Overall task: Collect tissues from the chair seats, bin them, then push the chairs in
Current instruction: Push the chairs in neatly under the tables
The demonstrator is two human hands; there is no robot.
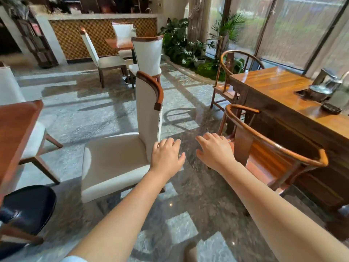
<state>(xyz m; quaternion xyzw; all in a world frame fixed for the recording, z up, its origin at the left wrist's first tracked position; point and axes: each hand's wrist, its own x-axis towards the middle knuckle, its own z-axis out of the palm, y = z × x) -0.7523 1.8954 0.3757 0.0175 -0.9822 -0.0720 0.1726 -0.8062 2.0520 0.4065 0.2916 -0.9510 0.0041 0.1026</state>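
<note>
Head view. Nearest task thing: a white upholstered chair (120,156) with a tall padded back and a curved wooden top rail (154,87), standing side-on and pulled clear of the reddish bench (17,125) at the left edge. Seat bare; no tissue visible on it, nor on any other seat shown, and no bin identifiable. Probably fairly heavy, stiff in the frame, soft only in the padding; likely to slide readily on the polished stone floor (188,214) yet liable to tip if shoved high up. Best hold, by judgement: the wooden rail or the firm sides of the back, pushing low and level toward the reddish bench.

Left hand (167,156) open, fingers spread and slightly curled, holding nothing, just beside the lower rear edge of the white chair's back; contact not certain. Right hand (214,149) likewise open and empty, to the right of that chair, hovering over the floor near a round-backed wooden armchair (273,148) drawn up to a long wooden bench (279,91).
</note>
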